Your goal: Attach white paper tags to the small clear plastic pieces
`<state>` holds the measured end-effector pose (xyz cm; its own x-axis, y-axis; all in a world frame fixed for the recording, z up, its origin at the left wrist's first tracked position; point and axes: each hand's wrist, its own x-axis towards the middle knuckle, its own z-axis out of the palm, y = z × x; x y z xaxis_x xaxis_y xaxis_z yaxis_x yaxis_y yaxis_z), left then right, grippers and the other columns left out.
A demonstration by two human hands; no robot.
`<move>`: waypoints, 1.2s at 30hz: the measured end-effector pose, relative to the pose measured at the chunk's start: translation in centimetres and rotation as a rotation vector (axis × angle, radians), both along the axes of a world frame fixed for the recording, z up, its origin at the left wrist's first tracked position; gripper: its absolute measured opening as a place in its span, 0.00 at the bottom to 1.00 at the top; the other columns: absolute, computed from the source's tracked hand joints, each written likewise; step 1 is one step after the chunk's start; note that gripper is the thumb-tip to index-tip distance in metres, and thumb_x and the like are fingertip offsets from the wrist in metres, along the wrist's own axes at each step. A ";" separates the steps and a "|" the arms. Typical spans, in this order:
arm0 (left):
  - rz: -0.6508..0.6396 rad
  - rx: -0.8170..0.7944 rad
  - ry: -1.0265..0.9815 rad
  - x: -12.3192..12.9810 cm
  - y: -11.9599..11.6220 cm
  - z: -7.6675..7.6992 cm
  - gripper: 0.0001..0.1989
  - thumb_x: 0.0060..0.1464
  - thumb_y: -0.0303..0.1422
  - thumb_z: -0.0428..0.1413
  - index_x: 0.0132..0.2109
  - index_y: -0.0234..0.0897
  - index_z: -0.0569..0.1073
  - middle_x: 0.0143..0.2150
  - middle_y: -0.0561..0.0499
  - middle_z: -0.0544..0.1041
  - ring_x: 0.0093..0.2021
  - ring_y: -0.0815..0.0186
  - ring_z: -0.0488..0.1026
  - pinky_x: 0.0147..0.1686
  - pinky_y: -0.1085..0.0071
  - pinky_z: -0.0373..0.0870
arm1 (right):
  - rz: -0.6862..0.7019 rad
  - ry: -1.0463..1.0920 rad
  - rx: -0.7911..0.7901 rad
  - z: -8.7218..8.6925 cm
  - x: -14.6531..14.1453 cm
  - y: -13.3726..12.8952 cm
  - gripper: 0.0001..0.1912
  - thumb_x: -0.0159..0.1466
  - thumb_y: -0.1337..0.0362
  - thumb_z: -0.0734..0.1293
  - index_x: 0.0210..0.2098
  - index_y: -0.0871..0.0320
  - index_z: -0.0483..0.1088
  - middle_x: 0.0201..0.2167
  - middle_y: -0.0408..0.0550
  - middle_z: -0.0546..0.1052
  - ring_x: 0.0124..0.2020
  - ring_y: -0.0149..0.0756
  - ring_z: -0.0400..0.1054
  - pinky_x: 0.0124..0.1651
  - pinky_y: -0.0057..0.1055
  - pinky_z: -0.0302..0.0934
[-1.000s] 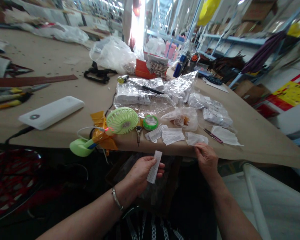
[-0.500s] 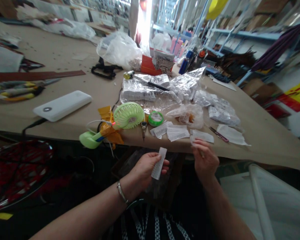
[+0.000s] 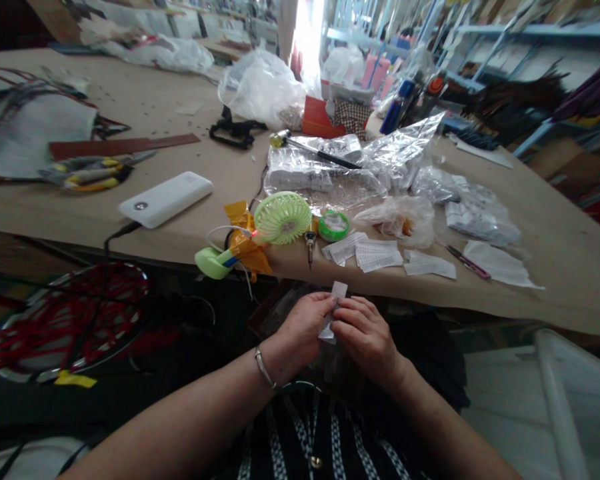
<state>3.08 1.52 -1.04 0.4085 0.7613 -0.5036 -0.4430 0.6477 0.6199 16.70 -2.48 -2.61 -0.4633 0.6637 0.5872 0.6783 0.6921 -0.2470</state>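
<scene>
A small white printed paper label is pinched between the thumb and fingers of my left hand, just in front of the table edge. My right hand meets it from the other side, its fingertips closed on the same label and covering its middle. On the table edge beyond lie stacks of similar labels, with a further loose pile to the right. A soldering iron points toward me beside a green roll of tape.
A green handheld fan is taped at the table edge, left of the iron. Farther left are a white power bank and several pliers. A hammer rests on plastic-wrapped bundles. A pink-handled cutter lies right; a white bin stands below.
My right hand has left the label pile at the table edge and come down left to the label in my left hand. The view has shifted, so the table things appear farther right.
</scene>
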 end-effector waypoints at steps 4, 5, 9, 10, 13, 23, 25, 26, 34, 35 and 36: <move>0.054 0.008 -0.032 0.1 -0.2 -0.2 0.07 0.41 0.30 0.61 0.28 0.28 0.73 0.26 0.48 0.74 0.23 0.72 0.68 0.22 0.77 0.62 | -0.005 -0.014 -0.004 0.1 -0.3 -0.1 0.07 0.62 0.71 0.62 0.37 0.56 0.70 0.39 0.47 0.76 0.51 0.37 0.65 0.55 0.41 0.57; 0.063 0.008 -0.046 0.2 -0.2 -0.3 0.08 0.41 0.31 0.62 0.28 0.28 0.73 0.26 0.48 0.73 0.23 0.72 0.68 0.22 0.78 0.62 | -0.004 -0.013 -0.009 0.0 -0.3 -0.1 0.07 0.62 0.71 0.62 0.37 0.56 0.70 0.39 0.47 0.76 0.51 0.38 0.65 0.55 0.41 0.57; 0.051 -0.007 -0.036 0.0 -0.3 -0.1 0.07 0.42 0.28 0.61 0.28 0.28 0.72 0.25 0.50 0.73 0.22 0.74 0.68 0.22 0.80 0.62 | 0.015 0.062 -0.074 0.0 -0.4 -0.3 0.10 0.61 0.71 0.63 0.41 0.56 0.69 0.41 0.48 0.75 0.51 0.39 0.65 0.55 0.42 0.57; 0.045 -0.006 -0.022 0.0 -0.3 0.0 0.06 0.43 0.28 0.61 0.28 0.28 0.72 0.25 0.50 0.73 0.22 0.74 0.68 0.21 0.80 0.62 | 0.009 0.116 -0.110 0.0 -0.4 -0.4 0.10 0.60 0.70 0.63 0.42 0.56 0.69 0.41 0.48 0.75 0.51 0.40 0.64 0.55 0.42 0.57; -0.018 -0.009 0.015 -0.3 -0.4 0.5 0.05 0.49 0.28 0.57 0.33 0.29 0.72 0.25 0.49 0.73 0.21 0.72 0.69 0.20 0.77 0.65 | -0.129 0.417 -0.254 0.1 -0.3 -0.2 0.10 0.59 0.66 0.65 0.42 0.56 0.68 0.42 0.50 0.73 0.48 0.41 0.65 0.51 0.40 0.60; -0.208 0.013 0.059 -0.9 -1.1 1.4 0.07 0.55 0.30 0.52 0.33 0.29 0.71 0.25 0.48 0.73 0.20 0.72 0.69 0.21 0.76 0.67 | -0.220 1.086 -0.982 0.3 -1.1 2.1 0.07 0.56 0.62 0.66 0.27 0.59 0.66 0.22 0.38 0.66 0.22 0.24 0.58 0.27 0.22 0.55; -0.263 0.014 0.037 -1.2 -1.0 1.3 0.07 0.54 0.30 0.52 0.32 0.29 0.71 0.25 0.48 0.72 0.19 0.73 0.68 0.21 0.76 0.66 | -0.221 1.095 -0.990 0.3 -1.4 2.0 0.06 0.56 0.62 0.66 0.27 0.59 0.67 0.21 0.38 0.67 0.22 0.24 0.58 0.26 0.22 0.54; -0.284 0.014 0.030 -1.4 -0.9 1.3 0.07 0.54 0.30 0.52 0.31 0.29 0.70 0.25 0.49 0.72 0.19 0.73 0.68 0.21 0.76 0.66 | -0.216 1.100 -0.997 0.3 -1.6 2.0 0.06 0.56 0.62 0.66 0.27 0.59 0.67 0.21 0.38 0.67 0.22 0.24 0.58 0.26 0.22 0.54; -0.406 0.062 -0.055 -2.8 -0.5 1.1 0.08 0.54 0.34 0.53 0.34 0.32 0.69 0.23 0.52 0.69 0.21 0.71 0.69 0.22 0.76 0.65 | 0.041 1.259 -1.227 0.6 -1.1 2.0 0.16 0.53 0.62 0.69 0.41 0.54 0.69 0.34 0.42 0.74 0.27 0.27 0.67 0.30 0.24 0.62; -0.422 0.069 -0.064 -2.8 -0.6 1.1 0.08 0.54 0.35 0.53 0.34 0.32 0.69 0.23 0.52 0.69 0.21 0.71 0.69 0.22 0.76 0.65 | 0.098 1.254 -1.281 0.6 -1.0 2.0 0.18 0.53 0.62 0.69 0.44 0.54 0.69 0.36 0.43 0.74 0.28 0.28 0.68 0.31 0.25 0.63; -0.442 0.074 -0.069 -2.8 -0.6 1.1 0.09 0.54 0.35 0.53 0.34 0.31 0.69 0.23 0.52 0.69 0.21 0.71 0.69 0.22 0.76 0.65 | 0.152 1.236 -1.327 0.7 -0.9 2.1 0.20 0.52 0.63 0.69 0.45 0.55 0.69 0.36 0.45 0.75 0.28 0.29 0.68 0.32 0.26 0.63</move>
